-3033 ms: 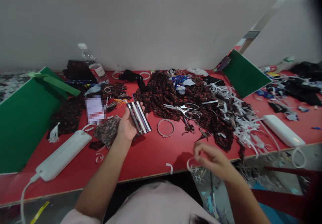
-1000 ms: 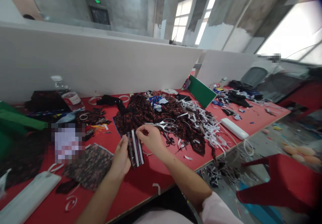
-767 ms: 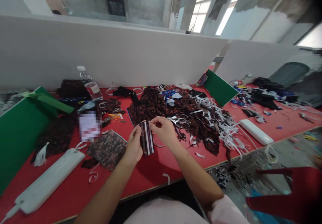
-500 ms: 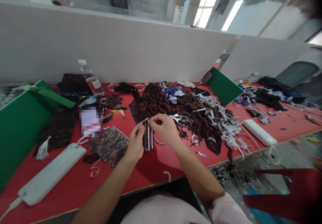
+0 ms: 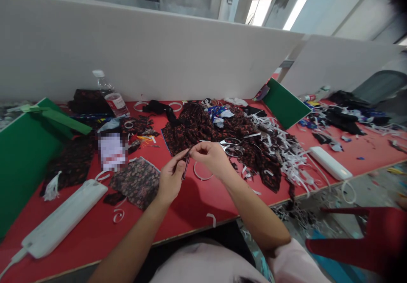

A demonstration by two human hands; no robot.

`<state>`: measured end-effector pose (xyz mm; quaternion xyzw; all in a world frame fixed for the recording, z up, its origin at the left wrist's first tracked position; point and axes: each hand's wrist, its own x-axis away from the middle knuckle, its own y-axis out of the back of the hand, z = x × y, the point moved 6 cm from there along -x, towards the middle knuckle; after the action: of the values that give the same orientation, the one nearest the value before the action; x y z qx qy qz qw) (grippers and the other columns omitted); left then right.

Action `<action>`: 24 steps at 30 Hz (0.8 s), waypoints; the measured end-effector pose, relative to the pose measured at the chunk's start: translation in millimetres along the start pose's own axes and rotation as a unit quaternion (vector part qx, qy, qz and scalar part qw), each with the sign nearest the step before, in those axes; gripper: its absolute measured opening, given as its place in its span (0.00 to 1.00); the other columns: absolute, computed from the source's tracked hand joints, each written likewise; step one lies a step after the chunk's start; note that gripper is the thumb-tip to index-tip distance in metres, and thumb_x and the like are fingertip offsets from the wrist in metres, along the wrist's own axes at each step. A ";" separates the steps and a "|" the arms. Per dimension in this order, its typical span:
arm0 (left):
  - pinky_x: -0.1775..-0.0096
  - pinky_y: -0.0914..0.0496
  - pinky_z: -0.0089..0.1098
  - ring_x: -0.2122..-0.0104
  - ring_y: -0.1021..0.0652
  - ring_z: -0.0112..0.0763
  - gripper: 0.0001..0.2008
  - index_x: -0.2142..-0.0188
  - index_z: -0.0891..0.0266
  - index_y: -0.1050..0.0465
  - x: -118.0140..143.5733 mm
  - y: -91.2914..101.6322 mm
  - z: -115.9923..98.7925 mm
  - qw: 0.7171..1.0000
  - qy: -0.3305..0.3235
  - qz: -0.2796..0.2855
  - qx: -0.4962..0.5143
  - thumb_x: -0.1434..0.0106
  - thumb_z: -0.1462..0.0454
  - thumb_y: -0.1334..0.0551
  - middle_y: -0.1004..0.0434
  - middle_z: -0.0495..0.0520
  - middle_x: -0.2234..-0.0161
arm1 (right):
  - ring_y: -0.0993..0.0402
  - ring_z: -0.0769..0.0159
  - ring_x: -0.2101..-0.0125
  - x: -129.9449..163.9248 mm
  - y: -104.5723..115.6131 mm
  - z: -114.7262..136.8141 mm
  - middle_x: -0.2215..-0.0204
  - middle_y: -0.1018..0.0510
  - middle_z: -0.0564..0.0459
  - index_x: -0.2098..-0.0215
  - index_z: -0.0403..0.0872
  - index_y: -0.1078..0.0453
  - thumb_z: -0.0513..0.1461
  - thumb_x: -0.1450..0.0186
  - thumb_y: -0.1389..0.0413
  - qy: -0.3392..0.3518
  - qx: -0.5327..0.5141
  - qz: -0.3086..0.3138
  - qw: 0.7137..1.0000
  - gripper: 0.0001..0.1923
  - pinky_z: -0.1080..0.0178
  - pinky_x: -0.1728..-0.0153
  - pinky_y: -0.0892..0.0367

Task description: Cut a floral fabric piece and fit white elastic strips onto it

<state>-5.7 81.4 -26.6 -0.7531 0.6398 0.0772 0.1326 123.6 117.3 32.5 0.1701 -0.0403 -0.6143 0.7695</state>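
My left hand [image 5: 170, 181] and my right hand [image 5: 212, 158] meet above the red table [image 5: 197, 208], both pinching a small striped cloth piece [image 5: 186, 167] that shows edge-on as a thin dark strip. The right fingers hold its top end, the left fingers its side. A white elastic ring [image 5: 201, 172] lies on the table just beyond it. Silver scissors [image 5: 231, 146] rest on a dark floral fabric heap [image 5: 203, 126] right behind my right hand.
A floral cloth piece [image 5: 136, 182] and a white power strip [image 5: 63, 219] lie at the left, beside a green board [image 5: 22, 160]. A water bottle [image 5: 110, 94] stands at the back. White paper strips [image 5: 286, 155], another power strip [image 5: 330, 163], a red stool [image 5: 359, 236].
My right hand came up from below the table edge to the striped piece held by the left. Both hands have since turned the piece from flat-facing to edge-on.
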 end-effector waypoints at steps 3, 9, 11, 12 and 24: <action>0.47 0.36 0.35 0.50 0.27 0.35 0.17 0.52 0.58 0.28 0.1 0.2 -3.6 0.999 -0.018 0.007 -0.025 0.39 0.56 0.43 0.26 0.55 0.51 | 0.38 0.75 0.79 0.1 0.6 -1.4 0.80 0.28 0.56 0.75 0.42 0.28 0.39 0.45 0.46 0.000 -0.009 0.017 1.000 0.08 0.71 0.76 0.42; 0.47 0.36 0.34 0.50 0.28 0.34 0.16 0.52 0.57 0.28 0.6 0.4 -6.3 0.997 -0.039 0.024 -0.061 0.38 0.58 0.44 0.27 0.54 0.50 | 0.40 0.75 0.79 0.6 1.9 -3.8 0.80 0.30 0.57 0.74 0.42 0.28 0.40 0.44 0.46 -0.005 -0.012 0.031 0.999 0.09 0.71 0.76 0.44; 0.47 0.36 0.34 0.50 0.28 0.34 0.16 0.52 0.56 0.28 0.6 0.7 -7.0 0.996 -0.043 0.026 -0.069 0.38 0.58 0.44 0.27 0.54 0.50 | 0.40 0.75 0.79 0.7 2.2 -4.4 0.80 0.30 0.57 0.74 0.42 0.28 0.40 0.44 0.46 -0.005 -0.010 0.035 0.999 0.09 0.71 0.76 0.44; 0.47 0.36 0.34 0.50 0.28 0.34 0.16 0.52 0.57 0.28 0.6 0.9 -7.5 0.996 -0.043 0.026 -0.074 0.38 0.58 0.44 0.27 0.54 0.50 | 0.40 0.75 0.79 0.7 2.3 -4.4 0.80 0.29 0.57 0.74 0.42 0.28 0.40 0.44 0.46 -0.004 -0.009 0.036 0.999 0.09 0.70 0.76 0.44; 0.47 0.36 0.37 0.50 0.28 0.35 0.17 0.51 0.58 0.29 3.3 2.2 -10.9 0.994 -0.049 0.029 -0.094 0.38 0.58 0.45 0.27 0.55 0.50 | 0.42 0.76 0.80 2.6 2.2 3.0 0.81 0.31 0.58 0.74 0.42 0.28 0.38 0.45 0.46 -0.003 -0.010 0.048 0.999 0.07 0.72 0.78 0.46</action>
<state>-7.9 74.8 -17.4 -0.7386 0.6441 0.1774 0.0903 125.4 114.7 35.7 0.1586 -0.0441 -0.5776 0.7995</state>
